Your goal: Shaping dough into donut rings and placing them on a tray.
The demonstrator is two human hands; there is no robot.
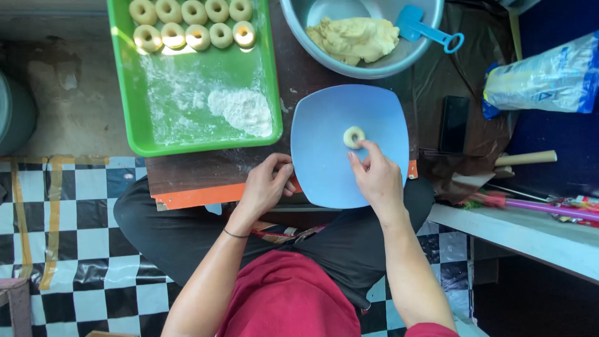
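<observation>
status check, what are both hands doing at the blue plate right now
Left hand grips the blue plate at its near-left edge. Right hand fingertips on the dough ring lying on the plate. Nothing between hands and ring.

The square green plastic tray (150, 125) runs off the top edge, which clips the upper row of pale ring-shaped dough pieces (193, 11). The round grey metal bowl (387, 62) is cut there too, its far rim unseen. The white and blue plastic bag (549, 81) leaves the right edge. The right hand (376, 178) hides part of the square blue plate (324, 150). The pink stick (543, 207) at right is blurred.
</observation>
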